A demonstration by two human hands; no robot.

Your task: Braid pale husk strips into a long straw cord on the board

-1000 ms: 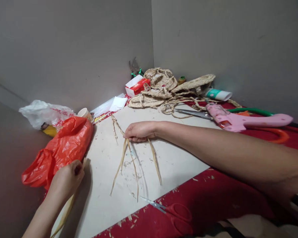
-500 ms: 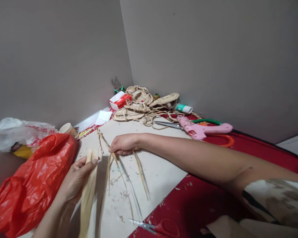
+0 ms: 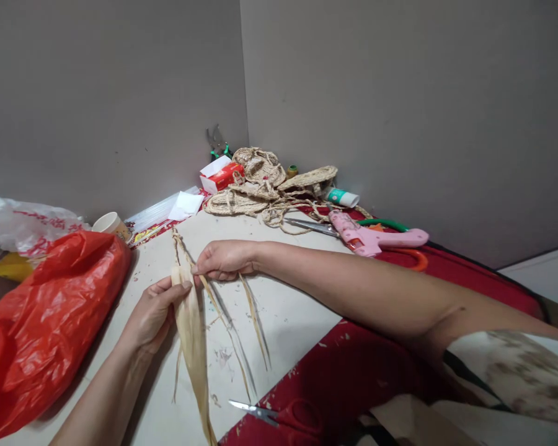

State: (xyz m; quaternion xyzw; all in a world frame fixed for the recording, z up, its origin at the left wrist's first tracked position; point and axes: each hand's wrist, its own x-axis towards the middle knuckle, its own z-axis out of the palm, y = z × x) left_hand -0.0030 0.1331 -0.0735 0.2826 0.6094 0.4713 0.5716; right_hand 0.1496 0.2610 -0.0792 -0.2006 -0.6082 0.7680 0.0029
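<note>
A wide, pale dried corn husk strip (image 3: 193, 341) is pinched near its top by my left hand (image 3: 155, 310), its tail hanging toward the table's front. Against it, my right hand (image 3: 223, 259) closes on a thin braided husk cord (image 3: 180, 243) whose end points away from me. Loose narrow strands (image 3: 255, 316) trail from beneath the right hand over the white board (image 3: 283, 316). The husk's upper end lies beside the braid, close to the right fingertips. Small scissors (image 3: 274, 416) with red handles lie partly open at the front.
A red plastic bag (image 3: 60, 310) bulges at the left, with a paper cup (image 3: 111, 226) behind it. Woven straw pieces (image 3: 260, 186) are heaped in the corner. Right of them lie a pink glue gun (image 3: 376, 238) and larger scissors (image 3: 311, 227). Red cloth (image 3: 353, 371) shows at front right.
My left hand has brought the wide husk rightward and up against the braid by the right hand. The right hand keeps its grip. The view has shifted slightly.
</note>
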